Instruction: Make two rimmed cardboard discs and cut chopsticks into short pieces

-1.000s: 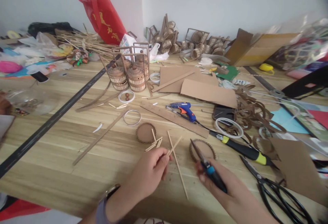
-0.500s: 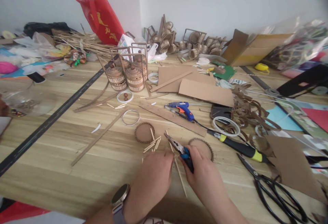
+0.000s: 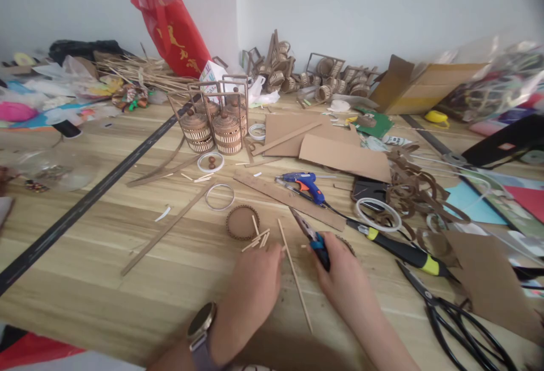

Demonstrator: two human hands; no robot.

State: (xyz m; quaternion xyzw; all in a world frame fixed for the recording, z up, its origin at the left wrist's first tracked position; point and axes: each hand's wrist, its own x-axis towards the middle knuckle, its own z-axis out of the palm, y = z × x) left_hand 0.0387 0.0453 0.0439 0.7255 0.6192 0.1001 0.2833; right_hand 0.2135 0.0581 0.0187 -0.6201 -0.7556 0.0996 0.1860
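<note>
My left hand (image 3: 254, 280), with a watch on the wrist, is closed beside several short cut sticks (image 3: 260, 239); a small stick end shows at its fingertips. My right hand (image 3: 342, 272) grips pliers (image 3: 313, 238) with blue and black handles, jaws pointing up and left. A long thin stick (image 3: 295, 274) lies on the table between the hands. One round cardboard base with a ridged rim (image 3: 242, 222) is beyond my left hand. Another such base (image 3: 346, 243) is mostly hidden behind my right hand.
A blue glue gun (image 3: 304, 184), a yellow-black tool (image 3: 403, 249) and large black scissors (image 3: 454, 314) lie ahead and right. Lidded woven baskets (image 3: 227, 133) stand beyond, near cardboard sheets (image 3: 344, 156), white rings (image 3: 378, 213) and a long brown strip (image 3: 165, 235).
My right hand and the pliers have moved right, away from my left hand and the long stick. My left hand has shifted slightly left. The view has shifted a little.
</note>
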